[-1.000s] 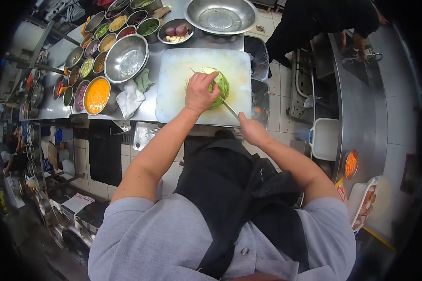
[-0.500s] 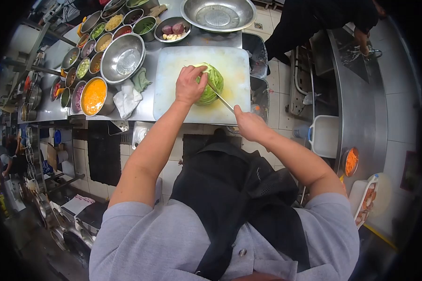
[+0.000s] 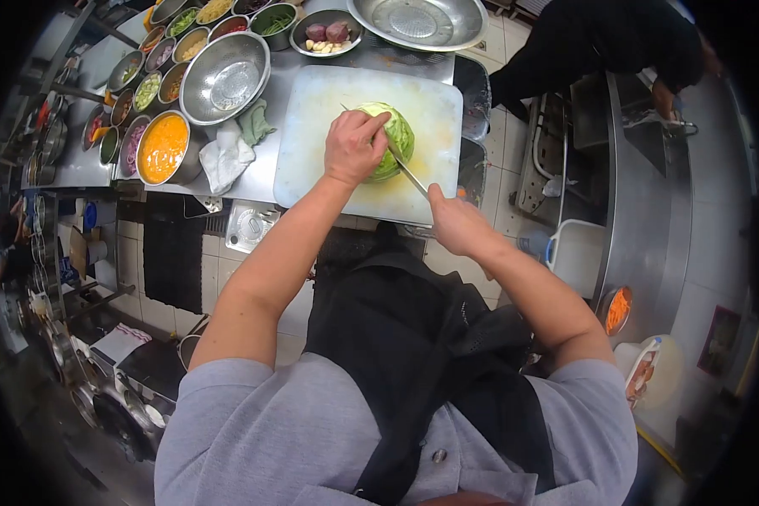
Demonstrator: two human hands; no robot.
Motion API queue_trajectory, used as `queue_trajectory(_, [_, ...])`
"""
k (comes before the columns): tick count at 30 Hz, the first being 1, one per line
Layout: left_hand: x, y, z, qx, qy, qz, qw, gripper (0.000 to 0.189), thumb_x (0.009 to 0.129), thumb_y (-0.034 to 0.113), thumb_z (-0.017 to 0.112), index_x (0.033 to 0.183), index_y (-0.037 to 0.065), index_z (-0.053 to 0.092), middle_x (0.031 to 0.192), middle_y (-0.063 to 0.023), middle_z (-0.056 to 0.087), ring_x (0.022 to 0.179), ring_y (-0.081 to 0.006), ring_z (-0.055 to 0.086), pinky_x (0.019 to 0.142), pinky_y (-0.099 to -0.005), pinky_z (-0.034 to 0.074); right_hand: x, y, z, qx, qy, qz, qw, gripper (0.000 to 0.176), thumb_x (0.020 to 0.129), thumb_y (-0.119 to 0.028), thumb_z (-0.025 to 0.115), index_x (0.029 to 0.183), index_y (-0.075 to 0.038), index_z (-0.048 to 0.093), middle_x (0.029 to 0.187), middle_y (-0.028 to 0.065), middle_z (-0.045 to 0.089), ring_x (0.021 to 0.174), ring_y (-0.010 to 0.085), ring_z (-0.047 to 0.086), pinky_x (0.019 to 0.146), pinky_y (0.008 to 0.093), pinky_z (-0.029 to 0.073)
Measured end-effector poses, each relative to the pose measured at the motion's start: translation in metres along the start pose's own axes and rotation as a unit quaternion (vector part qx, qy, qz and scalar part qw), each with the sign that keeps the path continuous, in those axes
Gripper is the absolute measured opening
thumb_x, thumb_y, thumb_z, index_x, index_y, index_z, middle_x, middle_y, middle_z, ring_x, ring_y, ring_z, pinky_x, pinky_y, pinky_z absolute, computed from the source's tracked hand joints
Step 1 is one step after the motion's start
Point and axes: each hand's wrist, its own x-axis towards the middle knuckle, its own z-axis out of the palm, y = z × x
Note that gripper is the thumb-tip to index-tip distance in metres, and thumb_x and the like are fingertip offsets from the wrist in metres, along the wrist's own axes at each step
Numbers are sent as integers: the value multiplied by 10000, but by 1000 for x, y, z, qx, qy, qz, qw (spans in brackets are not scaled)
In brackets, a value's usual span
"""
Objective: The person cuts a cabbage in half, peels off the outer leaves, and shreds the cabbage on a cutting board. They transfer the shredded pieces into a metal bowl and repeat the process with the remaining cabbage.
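A green cabbage (image 3: 401,135) sits on the white cutting board (image 3: 312,93). My left hand (image 3: 356,145) grips its left side, fingers bent over the top and thumb close to the blade. In my right hand (image 3: 459,221) is the handle of a kitchen knife (image 3: 413,178). The blade slants up and left into the cabbage. A thin tip that looks like the blade's end shows beyond my left hand. How deep the blade sits is hidden by the leaves and my fingers.
Left of the board lie a white cloth (image 3: 225,160), a green cloth (image 3: 255,124), a pot of orange liquid (image 3: 164,147) and a metal colander (image 3: 225,78). A bowl with beets and garlic (image 3: 327,35) and a large basin (image 3: 417,24) stand behind. Bins (image 3: 472,99) adjoin the right edge. Another person (image 3: 599,46) works at right.
My left hand has shifted from the top of the cabbage toward its left side. The knife remains against the cabbage in my right hand. The whole view has shifted slightly.
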Motion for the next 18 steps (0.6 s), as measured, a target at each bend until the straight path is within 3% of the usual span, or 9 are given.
queue_trajectory(5, [3,1,-2,8,7,-9,1000,231,772,94,684,980,139,774,815,-38,633,863,-261,632,818,-410,523,-28,-20,-42,-43,-45,-5,998,345,843,33,532,1161,47,398,868,323,685,868,507,686,773,582,530])
queue_trajectory(7, [3,0,1,6,14,-13,1000,237,767,85,672,975,136,774,817,-40,636,870,-264,636,827,-410,525,-36,-18,-49,-55,-84,34,994,346,834,35,543,1148,48,399,864,325,682,879,502,688,778,584,527])
queue_trajectory(18, [9,0,2,12,22,-59,998,238,765,56,673,963,120,789,822,-46,654,840,-267,639,810,-397,539,10,-22,-71,-70,-121,7,990,337,841,44,545,1143,49,397,870,319,686,884,508,685,792,582,531])
